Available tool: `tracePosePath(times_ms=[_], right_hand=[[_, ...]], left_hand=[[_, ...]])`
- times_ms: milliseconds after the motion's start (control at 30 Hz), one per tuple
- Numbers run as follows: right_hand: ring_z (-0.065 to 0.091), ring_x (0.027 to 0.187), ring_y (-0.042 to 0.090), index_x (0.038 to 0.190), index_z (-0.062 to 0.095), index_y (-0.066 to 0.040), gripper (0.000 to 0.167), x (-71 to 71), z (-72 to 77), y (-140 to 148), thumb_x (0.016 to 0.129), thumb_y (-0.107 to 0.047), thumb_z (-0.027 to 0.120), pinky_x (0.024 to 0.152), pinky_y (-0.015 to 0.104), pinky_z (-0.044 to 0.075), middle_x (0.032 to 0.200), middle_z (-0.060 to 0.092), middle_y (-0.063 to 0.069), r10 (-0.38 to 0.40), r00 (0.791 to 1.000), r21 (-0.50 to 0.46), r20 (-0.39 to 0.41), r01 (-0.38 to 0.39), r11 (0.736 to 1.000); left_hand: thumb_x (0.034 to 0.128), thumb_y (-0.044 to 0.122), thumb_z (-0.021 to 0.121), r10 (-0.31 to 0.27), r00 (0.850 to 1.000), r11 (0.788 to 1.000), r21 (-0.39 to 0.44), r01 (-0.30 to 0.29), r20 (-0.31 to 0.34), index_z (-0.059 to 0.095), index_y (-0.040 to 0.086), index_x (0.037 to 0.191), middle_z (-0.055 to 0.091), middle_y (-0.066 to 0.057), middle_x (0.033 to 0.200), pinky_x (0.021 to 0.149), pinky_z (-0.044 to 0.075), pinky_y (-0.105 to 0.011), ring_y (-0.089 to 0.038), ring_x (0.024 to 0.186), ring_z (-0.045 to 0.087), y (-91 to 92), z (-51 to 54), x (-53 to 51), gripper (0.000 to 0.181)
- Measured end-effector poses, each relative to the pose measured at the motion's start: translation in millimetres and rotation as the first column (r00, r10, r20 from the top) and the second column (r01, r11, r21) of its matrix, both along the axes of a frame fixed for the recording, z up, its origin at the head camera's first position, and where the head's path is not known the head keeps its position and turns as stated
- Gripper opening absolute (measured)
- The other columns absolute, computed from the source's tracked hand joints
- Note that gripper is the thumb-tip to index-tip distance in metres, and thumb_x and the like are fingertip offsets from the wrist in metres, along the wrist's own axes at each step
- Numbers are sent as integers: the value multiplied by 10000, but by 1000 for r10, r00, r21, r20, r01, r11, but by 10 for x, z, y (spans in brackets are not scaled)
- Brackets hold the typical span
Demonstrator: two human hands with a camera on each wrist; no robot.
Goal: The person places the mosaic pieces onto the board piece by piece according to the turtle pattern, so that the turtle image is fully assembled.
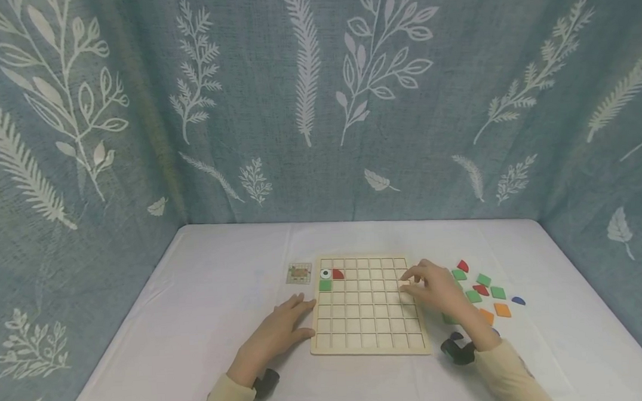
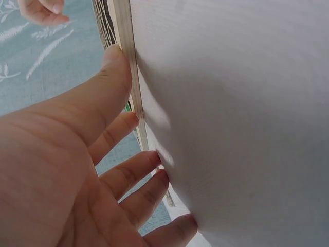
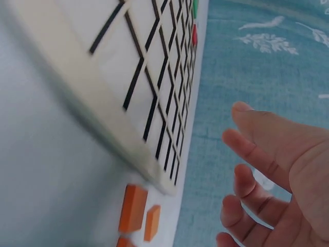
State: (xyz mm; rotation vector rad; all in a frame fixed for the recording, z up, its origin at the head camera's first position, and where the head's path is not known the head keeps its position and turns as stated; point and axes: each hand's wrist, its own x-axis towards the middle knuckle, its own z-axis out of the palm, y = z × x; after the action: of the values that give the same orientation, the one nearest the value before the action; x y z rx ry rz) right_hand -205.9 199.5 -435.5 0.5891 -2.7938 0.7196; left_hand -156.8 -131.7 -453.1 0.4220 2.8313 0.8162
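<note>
A wooden grid board (image 1: pixel 368 325) lies on the white table. Near its upper left corner sit a white tile with a black-and-green round mark (image 1: pixel 325 274), a red quarter-round piece (image 1: pixel 338 275) and a green square (image 1: pixel 325 286). My left hand (image 1: pixel 277 331) rests along the board's left edge, thumb and fingertips touching the rim in the left wrist view. Over the board's right edge hovers my right hand (image 1: pixel 435 288), its fingers loosely bent. Nothing shows between its thumb and fingers (image 3: pixel 257 193) in the right wrist view.
A small pattern card (image 1: pixel 299 273) lies left of the board's top corner. Loose green squares (image 1: pixel 498 292), red pieces (image 1: pixel 462 266), orange squares (image 1: pixel 502 310) and a blue half-round piece (image 1: pixel 518 301) are scattered to the right. A patterned curtain (image 1: pixel 319 164) surrounds the table's back and sides.
</note>
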Motion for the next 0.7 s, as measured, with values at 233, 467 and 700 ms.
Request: tracePosePath(times_ms=[233, 467, 700], right_hand=[[399, 592, 76, 879, 695, -139, 124, 108, -26, 159, 778, -179, 755, 465, 177, 351, 755, 522, -40, -17, 1000, -6, 15, 17, 1000], [429, 650, 108, 903, 700, -150, 131, 206, -68, 335, 784, -180, 747, 527, 188, 359, 754, 523, -43, -48, 996, 12, 79, 47, 999], [457, 661, 77, 892, 700, -135, 137, 306, -96, 481, 774, -177, 756, 545, 178, 408, 773, 558, -66, -54, 995, 5, 85, 54, 999]], left_hand=[[801, 369, 659, 1, 1000, 1000, -7, -1, 7, 489, 130, 1345, 356, -169, 1458, 1098, 248, -566, -358, 1360, 291, 3, -5, -9, 618], [803, 367, 660, -5, 1000, 1000, -1, 5, 9, 487, 132, 1347, 356, -166, 1459, 1099, 249, -565, -357, 1362, 288, 0, -10, -22, 617], [802, 365, 656, -2, 1000, 1000, 1, 2, 6, 486, 134, 1348, 357, -166, 1458, 1100, 239, -571, -356, 1362, 289, -2, -8, -29, 616]])
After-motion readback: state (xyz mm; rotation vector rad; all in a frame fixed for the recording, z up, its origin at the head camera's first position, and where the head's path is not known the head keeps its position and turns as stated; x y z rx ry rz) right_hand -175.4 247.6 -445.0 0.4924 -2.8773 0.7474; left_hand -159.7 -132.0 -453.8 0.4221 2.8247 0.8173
